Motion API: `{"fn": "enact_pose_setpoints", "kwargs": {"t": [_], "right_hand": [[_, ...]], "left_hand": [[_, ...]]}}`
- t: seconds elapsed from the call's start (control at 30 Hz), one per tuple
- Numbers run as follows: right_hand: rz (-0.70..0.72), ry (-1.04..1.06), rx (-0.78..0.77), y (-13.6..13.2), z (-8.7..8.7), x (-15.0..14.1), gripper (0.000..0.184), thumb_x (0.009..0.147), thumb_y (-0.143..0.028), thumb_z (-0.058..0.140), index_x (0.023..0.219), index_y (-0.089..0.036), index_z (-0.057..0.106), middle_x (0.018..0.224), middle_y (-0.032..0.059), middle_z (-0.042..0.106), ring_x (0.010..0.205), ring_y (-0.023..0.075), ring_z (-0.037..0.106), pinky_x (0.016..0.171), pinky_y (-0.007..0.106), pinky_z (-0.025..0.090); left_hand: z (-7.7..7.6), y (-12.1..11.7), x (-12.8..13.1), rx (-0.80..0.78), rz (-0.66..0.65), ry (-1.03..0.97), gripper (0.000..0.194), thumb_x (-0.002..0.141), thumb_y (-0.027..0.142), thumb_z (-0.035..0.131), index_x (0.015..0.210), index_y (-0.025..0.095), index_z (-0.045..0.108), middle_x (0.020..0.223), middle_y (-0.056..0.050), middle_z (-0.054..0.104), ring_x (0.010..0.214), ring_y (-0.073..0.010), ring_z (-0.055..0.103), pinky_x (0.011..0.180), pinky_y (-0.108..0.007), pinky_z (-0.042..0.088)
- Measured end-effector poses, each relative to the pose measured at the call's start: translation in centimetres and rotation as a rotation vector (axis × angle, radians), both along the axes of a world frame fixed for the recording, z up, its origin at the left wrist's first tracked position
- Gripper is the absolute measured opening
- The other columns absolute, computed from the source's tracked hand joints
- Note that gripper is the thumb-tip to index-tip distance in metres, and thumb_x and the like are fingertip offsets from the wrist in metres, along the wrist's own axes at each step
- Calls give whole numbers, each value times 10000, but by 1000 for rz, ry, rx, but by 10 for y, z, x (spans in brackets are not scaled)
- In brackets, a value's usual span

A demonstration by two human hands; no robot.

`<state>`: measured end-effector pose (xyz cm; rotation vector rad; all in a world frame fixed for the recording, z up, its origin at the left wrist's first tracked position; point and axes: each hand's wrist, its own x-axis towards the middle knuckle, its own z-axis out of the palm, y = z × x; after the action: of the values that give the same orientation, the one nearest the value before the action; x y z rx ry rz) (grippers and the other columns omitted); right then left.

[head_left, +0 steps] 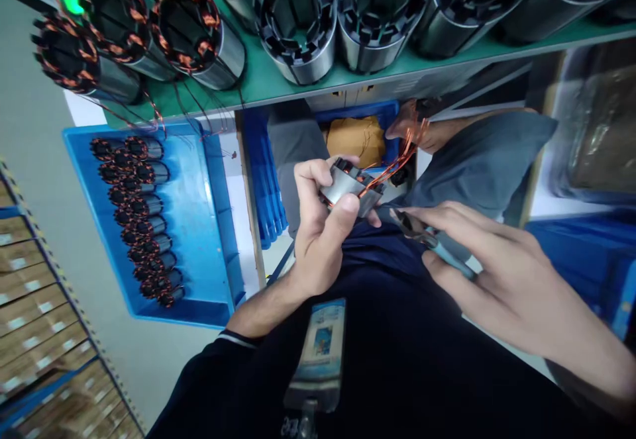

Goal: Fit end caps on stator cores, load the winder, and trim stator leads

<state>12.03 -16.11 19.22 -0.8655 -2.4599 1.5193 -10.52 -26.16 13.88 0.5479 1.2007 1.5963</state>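
- Along the far side, green bench (256, 80) lined with metal cylinders (311, 65); at left, blue tray (196, 227) of copper-wound cylinders (142, 227).
- At centre, metal core (342, 186) in left hand (320, 237), with fingers and thumb curled around it; copper wires (397, 163) trailing far and right.
- Near right, pliers (447, 253) in partly closed right hand (489, 260), near the core.
- Probably heavy, stiff and smooth-sided, with bendable, easily scratched wires; best gripped by the bare metal side.
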Motion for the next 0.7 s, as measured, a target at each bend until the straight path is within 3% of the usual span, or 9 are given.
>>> {"fn": "enact_pose_setpoints", "kwargs": {"t": [0.13,0.33,0.5,0.57,0.7], "right_hand": [[30,-16,51,8,4,-7,618,1072,-166,670,1677,-288,637,1305,76,790,1138,301,792,1031,433,666],[77,-27,29,20,11,-3,657,1076,-178,649,1716,-325,630,1476,47,807,1300,317,823,1150,449,671],[102,-32,31,24,10,2,668,1096,-200,670,1745,-349,619,1476,44,826,1316,329,846,1016,428,719],[107,-24,29,25,10,3,637,1123,-208,653,1741,-357,621,1479,38,828,1315,315,852,999,407,725],[116,0,43,28,10,3,521,1147,-205,615,1647,-343,666,1408,29,840,1176,262,875,923,373,709]], "left_hand": [[-2,0,6,70,14,91,343,1185,456,730,1247,348,411,1482,-39,603,883,-111,760,757,-293,733],[-4,-5,9,165,-19,250,275,1191,406,716,1272,321,467,1518,-80,589,946,-128,750,711,-258,716],[-6,-8,9,157,-57,320,287,1176,382,731,1278,309,473,1539,-120,591,1137,-200,749,741,-268,709],[-9,-8,8,146,-68,364,322,1169,427,747,1269,315,462,1524,-121,591,1307,-269,744,804,-308,729],[-13,-8,6,128,-70,470,356,1160,486,746,1270,315,454,1507,-123,610,1504,-350,666,1144,-558,713]]}}
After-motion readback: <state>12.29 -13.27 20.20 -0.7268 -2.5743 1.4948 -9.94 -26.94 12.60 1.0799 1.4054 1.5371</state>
